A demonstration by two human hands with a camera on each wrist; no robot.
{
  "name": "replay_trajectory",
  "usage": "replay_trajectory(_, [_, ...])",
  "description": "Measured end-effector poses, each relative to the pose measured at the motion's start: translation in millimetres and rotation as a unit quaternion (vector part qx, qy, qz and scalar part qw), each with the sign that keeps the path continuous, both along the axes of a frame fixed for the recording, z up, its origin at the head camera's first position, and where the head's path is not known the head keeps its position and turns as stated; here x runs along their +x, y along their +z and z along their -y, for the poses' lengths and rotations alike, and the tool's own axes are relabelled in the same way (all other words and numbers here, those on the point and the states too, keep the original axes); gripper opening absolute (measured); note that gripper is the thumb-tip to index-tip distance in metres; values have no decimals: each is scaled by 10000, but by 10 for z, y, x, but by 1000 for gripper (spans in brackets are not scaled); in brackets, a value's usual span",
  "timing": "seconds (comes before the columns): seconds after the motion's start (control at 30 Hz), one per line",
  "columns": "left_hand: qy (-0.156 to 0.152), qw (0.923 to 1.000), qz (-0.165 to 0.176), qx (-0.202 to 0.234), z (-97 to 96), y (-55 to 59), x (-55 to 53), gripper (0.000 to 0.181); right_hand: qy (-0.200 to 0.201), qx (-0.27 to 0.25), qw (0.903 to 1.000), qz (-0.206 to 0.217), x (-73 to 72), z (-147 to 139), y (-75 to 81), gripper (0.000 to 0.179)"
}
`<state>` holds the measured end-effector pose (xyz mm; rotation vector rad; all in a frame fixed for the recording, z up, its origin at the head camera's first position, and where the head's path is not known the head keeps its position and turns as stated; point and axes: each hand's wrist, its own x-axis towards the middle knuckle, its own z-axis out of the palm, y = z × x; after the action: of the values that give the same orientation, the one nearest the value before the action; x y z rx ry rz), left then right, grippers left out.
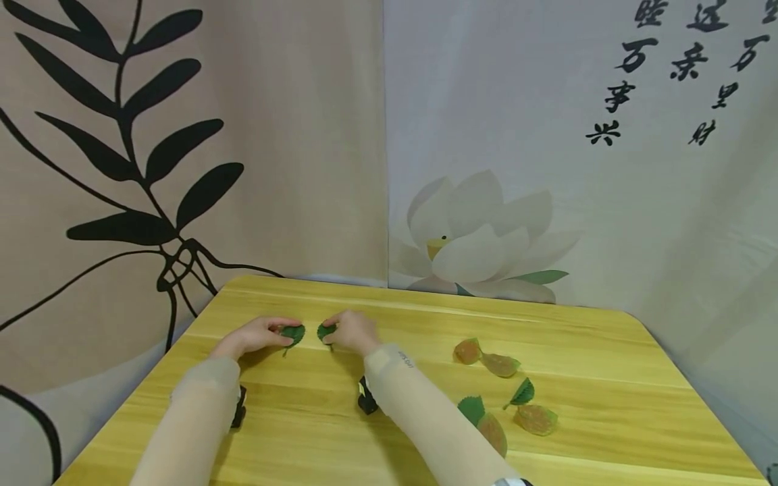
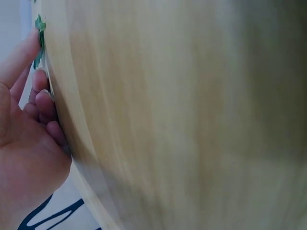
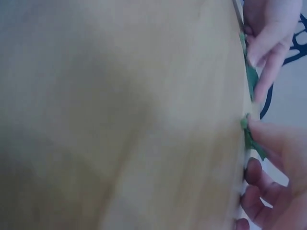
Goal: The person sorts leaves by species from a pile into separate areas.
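Toward the far left of the wooden table, my left hand (image 1: 255, 336) holds a green leaf (image 1: 296, 334) between thumb and forefinger, its stem pointing down toward me. Just to the right, my right hand (image 1: 355, 331) pinches a second green leaf (image 1: 323, 331), with a small gap between the two leaves. Seen from the right wrist, this leaf (image 3: 248, 139) lies under the thumb, close over the tabletop, while the other fingers curl beside it. The left wrist view shows its leaf (image 2: 40, 43) edge-on at the left fingertips.
On the right of the table (image 1: 608, 385) lie two brownish leaves (image 1: 468, 351) (image 1: 501, 365) end to end. Nearer me are a green leaf (image 1: 521, 393) by a brown one (image 1: 536, 419), and another green leaf (image 1: 471, 409) by a brown one (image 1: 494, 433), partly behind my right sleeve. Printed curtains hang behind.
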<state>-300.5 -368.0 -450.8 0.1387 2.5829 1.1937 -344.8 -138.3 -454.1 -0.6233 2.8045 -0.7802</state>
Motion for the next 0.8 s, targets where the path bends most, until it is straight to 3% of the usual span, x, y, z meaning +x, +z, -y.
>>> replay_trajectory(0.4, [-180, 9998, -6, 113, 22, -23, -26, 56, 75, -64, 9999, -67, 68, 105, -9, 31])
replay_trajectory(0.6, [-125, 9997, 64, 217, 31, -9, -39, 61, 340, -697, 9968, 212, 121, 10, 116, 34])
replay_trajectory(0.8, [-304, 9981, 264, 472, 142, 12, 2, 63, 822, -1086, 9905, 199, 136, -177, 305, 35])
